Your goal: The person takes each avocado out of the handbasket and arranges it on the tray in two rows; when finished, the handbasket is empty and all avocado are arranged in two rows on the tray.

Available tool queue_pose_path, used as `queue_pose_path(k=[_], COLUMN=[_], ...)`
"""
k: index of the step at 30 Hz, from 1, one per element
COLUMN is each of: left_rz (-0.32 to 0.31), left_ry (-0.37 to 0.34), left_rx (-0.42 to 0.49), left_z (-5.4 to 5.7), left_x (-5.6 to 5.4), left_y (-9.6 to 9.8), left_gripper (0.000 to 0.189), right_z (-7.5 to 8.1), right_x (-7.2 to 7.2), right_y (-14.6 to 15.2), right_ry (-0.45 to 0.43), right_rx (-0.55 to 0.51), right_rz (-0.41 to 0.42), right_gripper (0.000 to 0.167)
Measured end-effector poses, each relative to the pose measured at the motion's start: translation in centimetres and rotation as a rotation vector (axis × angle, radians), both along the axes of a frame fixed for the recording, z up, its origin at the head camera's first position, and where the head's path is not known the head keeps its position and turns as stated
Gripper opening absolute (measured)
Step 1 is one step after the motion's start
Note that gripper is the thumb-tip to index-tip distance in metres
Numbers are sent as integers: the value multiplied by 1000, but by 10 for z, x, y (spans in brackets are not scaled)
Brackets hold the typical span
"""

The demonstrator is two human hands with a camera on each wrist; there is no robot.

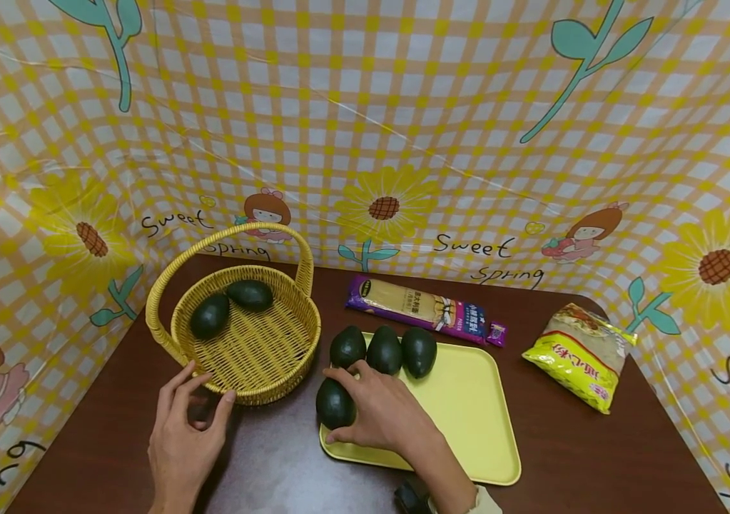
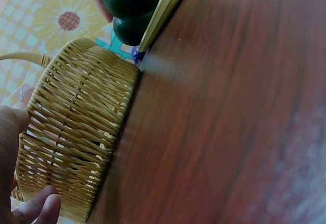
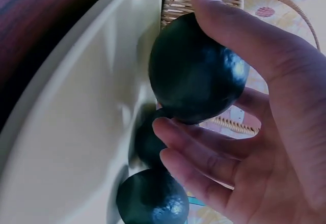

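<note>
My right hand curls thumb and fingers around a dark green avocado over the left edge of a yellow tray. In the right wrist view the thumb lies along the near side of that avocado, fingertips below it. Three more avocados sit in a row along the tray's back edge. My left hand is at the front left of a wicker basket, fingers loosely bent, fingertips right at its rim. Two avocados lie inside the basket at the back left.
Behind the tray lies a purple packet of pasta, with a small purple sachet at its right end. A yellow bag lies at the right. The basket's tall handle arches up. Checked cloth surrounds the brown table.
</note>
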State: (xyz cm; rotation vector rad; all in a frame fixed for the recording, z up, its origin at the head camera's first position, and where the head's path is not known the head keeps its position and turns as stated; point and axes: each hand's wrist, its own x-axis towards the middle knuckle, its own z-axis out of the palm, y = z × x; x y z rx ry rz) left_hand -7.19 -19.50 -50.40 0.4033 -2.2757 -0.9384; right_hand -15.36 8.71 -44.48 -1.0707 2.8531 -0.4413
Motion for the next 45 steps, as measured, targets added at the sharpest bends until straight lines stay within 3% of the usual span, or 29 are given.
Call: queue_pose_path(k=[19, 45], left_rz=[2, -5], left_ry=[-4, 11], left_rx=[3, 10], left_z=[3, -1], left_x=[1, 0], left_y=[0, 1], left_gripper=[42, 42], right_z=[-4, 4], right_x=[2, 0], right_y=[2, 9], right_ry=[-9, -27], right_rx=[39, 23], right_rz=[7, 2], right_gripper=[96, 102])
